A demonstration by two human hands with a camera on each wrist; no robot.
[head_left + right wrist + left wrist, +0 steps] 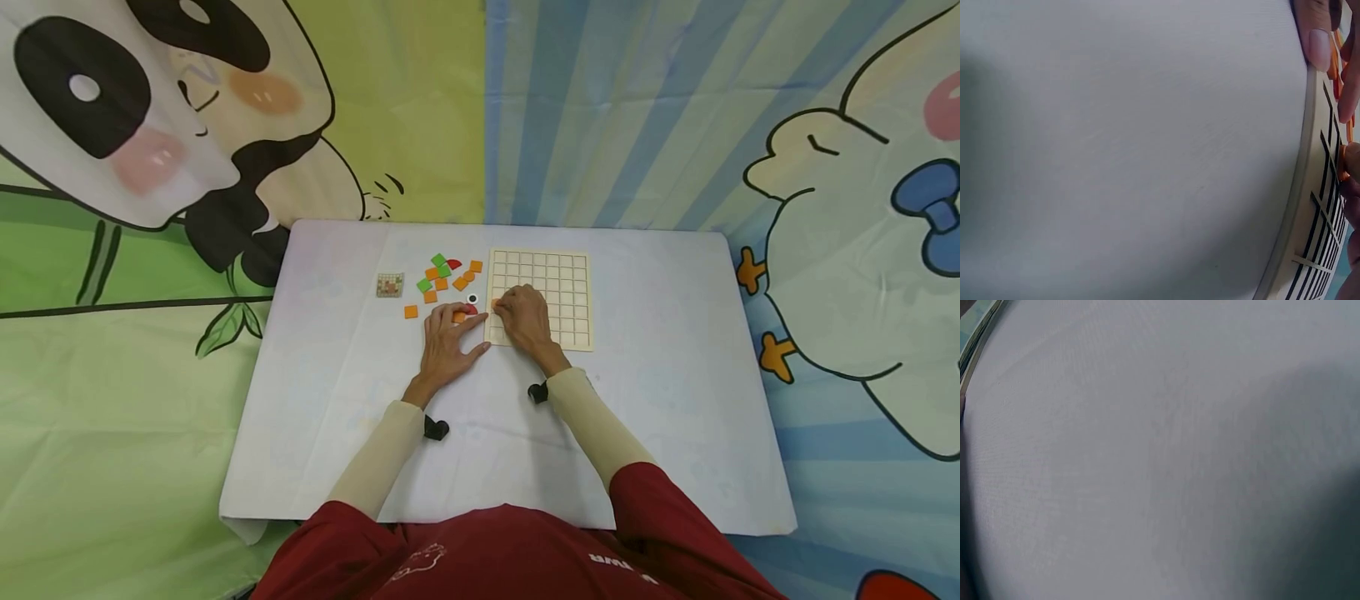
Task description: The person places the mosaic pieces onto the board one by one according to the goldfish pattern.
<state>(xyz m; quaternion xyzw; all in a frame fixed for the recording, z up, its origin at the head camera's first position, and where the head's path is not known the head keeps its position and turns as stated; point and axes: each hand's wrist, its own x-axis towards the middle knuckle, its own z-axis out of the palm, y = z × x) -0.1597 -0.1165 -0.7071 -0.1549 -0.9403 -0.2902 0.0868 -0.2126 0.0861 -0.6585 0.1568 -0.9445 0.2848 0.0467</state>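
A pale square grid board [570,292] lies on the table, its cells marked by dark lines. Over its left columns, the fingertips of my right hand [525,318] pinch a small orange piece [1343,164] near a cell by the left edge. My left hand [444,348] rests with spread, fairly straight fingers beside the board, thumb and forefinger at its left edge. Close to the left fingertips lie a red piece [471,309], an orange square [458,317] and a round black-and-white piece [472,298]. In the left wrist view, neither the hand nor the pieces show clearly.
Left of the board are scattered several orange squares [431,297], green squares [425,285] and another red piece [454,263]. Farther left lies a small patterned card [389,285]. The white-covered table [660,400] meets printed curtains behind.
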